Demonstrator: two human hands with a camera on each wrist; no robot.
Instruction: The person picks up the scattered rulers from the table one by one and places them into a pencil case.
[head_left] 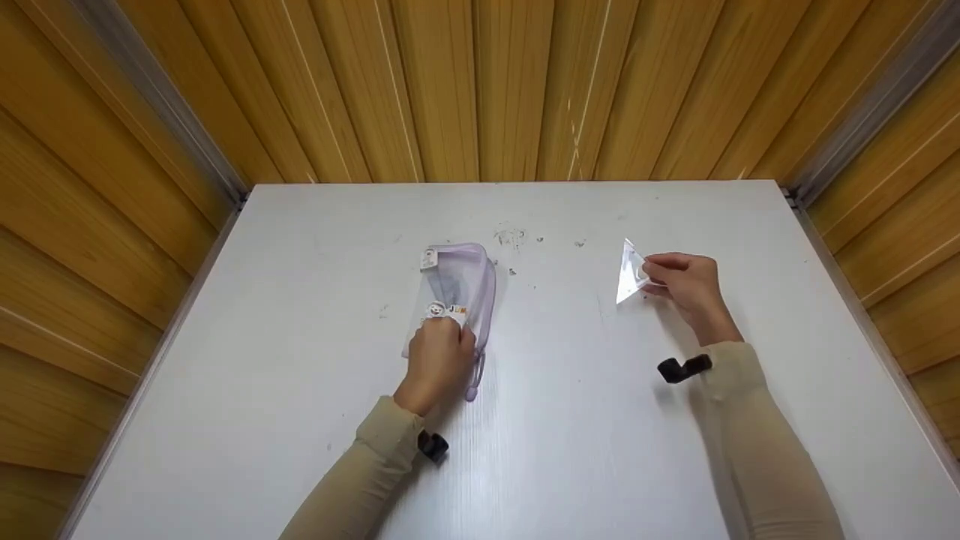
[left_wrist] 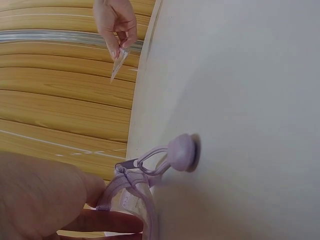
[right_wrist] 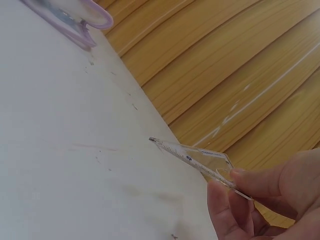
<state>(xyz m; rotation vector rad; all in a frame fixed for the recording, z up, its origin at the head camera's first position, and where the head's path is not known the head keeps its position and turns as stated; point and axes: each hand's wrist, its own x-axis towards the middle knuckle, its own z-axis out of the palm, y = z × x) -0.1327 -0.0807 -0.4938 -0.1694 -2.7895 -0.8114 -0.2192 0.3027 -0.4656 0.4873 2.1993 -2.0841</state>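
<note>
A translucent pencil pouch with lilac zipper edging (head_left: 486, 289) lies on the white table, left of the middle. My left hand (head_left: 439, 360) grips its near end, thumb and fingers on the lilac edge in the left wrist view. The zipper's round lilac pull (left_wrist: 181, 152) hangs by a cord loop beside that hand. Something grey-blue shows through the pouch, too unclear to name. Over on the right, my right hand (head_left: 686, 289) pinches a clear set square (right_wrist: 200, 162) between thumb and fingers, raised above the table. Scale marks run along one of its edges.
The white table (head_left: 570, 435) has dark scuff marks near its far middle. Wood-patterned panels (head_left: 510, 90) stand behind and at both sides, with metal rails (head_left: 161, 97) at the corners. A black wrist mount (head_left: 684, 367) sticks out from the right sleeve.
</note>
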